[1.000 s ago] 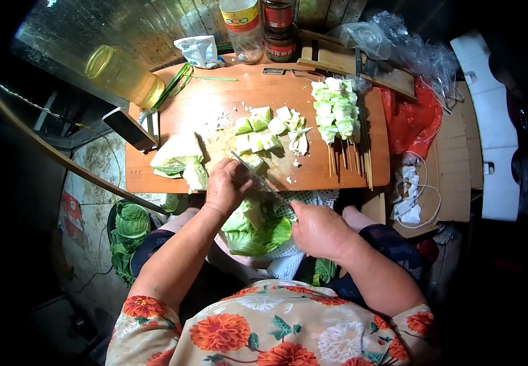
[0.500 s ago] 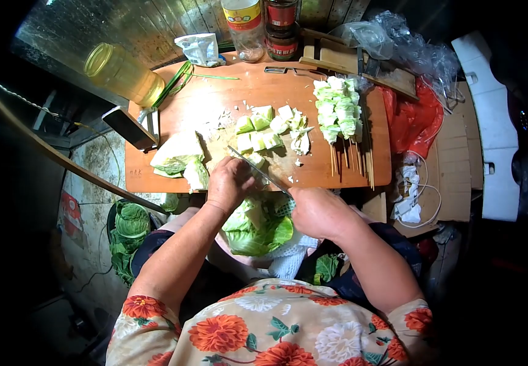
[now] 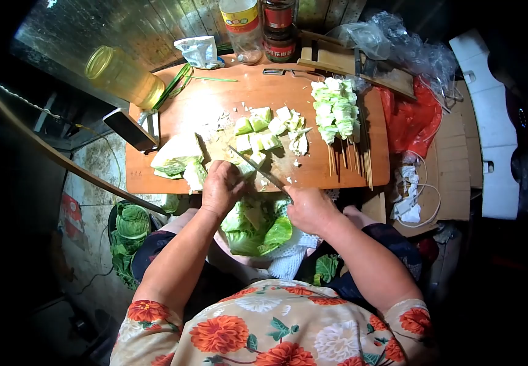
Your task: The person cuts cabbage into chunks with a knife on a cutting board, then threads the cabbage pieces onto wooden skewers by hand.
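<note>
Gripping the knife (image 3: 273, 179), the right hand (image 3: 310, 209) sits below centre, apart from the left hand (image 3: 219, 186), which curls over a cabbage piece (image 3: 245, 170) near mid-frame, its hold partly hidden. Cut chunks (image 3: 258, 142) lie just above on the worktop (image 3: 276, 91), a cabbage wedge (image 3: 177, 154) centre-left, skewered cabbage (image 3: 336, 110) right of centre.
</note>
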### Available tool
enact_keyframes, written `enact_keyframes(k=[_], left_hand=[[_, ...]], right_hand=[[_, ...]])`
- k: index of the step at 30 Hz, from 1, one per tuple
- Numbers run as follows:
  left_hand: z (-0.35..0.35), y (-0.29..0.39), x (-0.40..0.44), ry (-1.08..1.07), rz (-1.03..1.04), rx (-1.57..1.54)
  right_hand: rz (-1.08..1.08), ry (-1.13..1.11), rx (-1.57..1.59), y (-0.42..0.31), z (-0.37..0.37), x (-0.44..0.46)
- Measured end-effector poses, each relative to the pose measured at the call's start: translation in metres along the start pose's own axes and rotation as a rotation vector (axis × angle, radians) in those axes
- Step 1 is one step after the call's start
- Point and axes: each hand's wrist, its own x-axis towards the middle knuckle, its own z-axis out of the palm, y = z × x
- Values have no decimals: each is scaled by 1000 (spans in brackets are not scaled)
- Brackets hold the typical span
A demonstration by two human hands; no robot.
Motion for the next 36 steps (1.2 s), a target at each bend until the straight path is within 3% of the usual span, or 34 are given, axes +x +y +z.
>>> enact_keyframes(k=[2,5,9,11,12,17,21,26,33,36], left_hand=[[7,-5,0,95,-102,-139],[6,-6,-1,68,-43,-77],[9,-6,-3,114,-3,-103],[15,-13,-3,105,-191,-409],[14,-13,-3,106,-194,-410],[6,-10,-4,72,-27,-194],[13,-24,-2,79,-163,-392],[11,-21,-3,64,-19,-185],[17,-27,-4,53,-13,-128],[-1,-8,2,83,107,1]], right_hand=[[-13,30,28,-4,5,-4],[75,-33,85,-21,3,-12],[-102,94,101,-20,15,-27],[-42,14,104,-25,9,-31],[18,-65,107,-27,7,-33],[22,-68,101,-25,11,-35],[57,-114,74,-31,8,-31],[61,-115,32,-38,9,-20],[25,-95,13,-25,27,3],[16,-79,51,-20,31,4]])
